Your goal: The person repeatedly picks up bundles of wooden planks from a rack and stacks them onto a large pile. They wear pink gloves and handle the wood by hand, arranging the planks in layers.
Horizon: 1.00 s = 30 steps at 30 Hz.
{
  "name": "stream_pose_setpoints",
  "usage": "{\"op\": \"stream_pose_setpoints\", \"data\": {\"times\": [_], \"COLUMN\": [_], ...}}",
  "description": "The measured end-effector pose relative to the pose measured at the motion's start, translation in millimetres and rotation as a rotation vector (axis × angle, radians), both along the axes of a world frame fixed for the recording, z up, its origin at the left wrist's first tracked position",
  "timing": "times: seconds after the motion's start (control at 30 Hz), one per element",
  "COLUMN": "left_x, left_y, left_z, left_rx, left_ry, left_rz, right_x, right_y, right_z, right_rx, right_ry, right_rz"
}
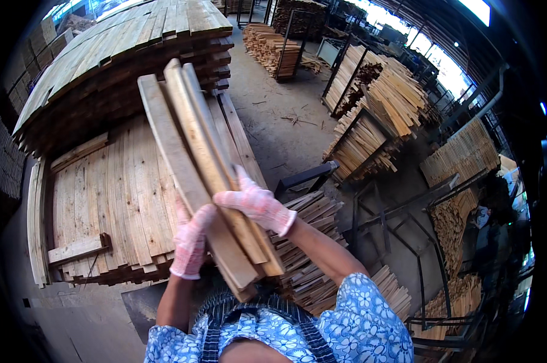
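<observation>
A small bundle of wooden boards lies slantwise across my two gloved hands, raised in front of my body. My left hand, in a pink and white knit glove, grips the bundle's left side with the thumb over the top board. On the right side my right hand, gloved alike, is closed round the boards' edge; some of its fingers are hidden. Beneath the bundle, to the left, is a low stack of planks laid side by side. Short loose boards rest on that stack.
A taller plank stack stands at the back left. Thin strips of wood are heaped to my right. Past them are a dark metal stand, metal frames and racks of wood strips. Splinters litter the concrete floor.
</observation>
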<state>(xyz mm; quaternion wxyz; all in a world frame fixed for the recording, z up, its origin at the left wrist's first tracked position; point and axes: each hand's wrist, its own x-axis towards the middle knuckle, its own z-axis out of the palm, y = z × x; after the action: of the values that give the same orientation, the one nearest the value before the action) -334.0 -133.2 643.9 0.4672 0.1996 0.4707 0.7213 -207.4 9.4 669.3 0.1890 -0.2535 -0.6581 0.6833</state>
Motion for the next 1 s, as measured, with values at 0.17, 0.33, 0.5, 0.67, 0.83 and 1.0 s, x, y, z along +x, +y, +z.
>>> {"op": "stream_pose_setpoints", "data": {"times": [0.17, 0.33, 0.5, 0.67, 0.83, 1.0], "left_x": [-94, -201, -356, -466, -476, -511], "left_y": [-82, -167, -229, -246, -244, -303], "left_z": [15, 20, 13, -44, -37, -42], "left_rx": [-0.058, -0.166, -0.284, -1.276, -0.714, -0.423], "left_ry": [0.032, 0.085, 0.298, 1.256, 0.877, 0.296], "left_rz": [0.140, 0.218, 0.179, 0.126, 0.046, 0.137], "right_x": [-123, -228, -363, -443, -441, -434], "right_y": [-61, -138, -195, -253, -218, -204], "right_z": [-20, -4, -31, -37, -45, -60], "right_rx": [-0.118, -0.179, 0.102, 0.244, 0.215, -0.015], "right_ry": [0.071, 0.073, -0.009, -0.377, -0.363, -0.080], "right_rz": [0.192, 0.247, 0.271, 0.136, 0.181, 0.250]}}
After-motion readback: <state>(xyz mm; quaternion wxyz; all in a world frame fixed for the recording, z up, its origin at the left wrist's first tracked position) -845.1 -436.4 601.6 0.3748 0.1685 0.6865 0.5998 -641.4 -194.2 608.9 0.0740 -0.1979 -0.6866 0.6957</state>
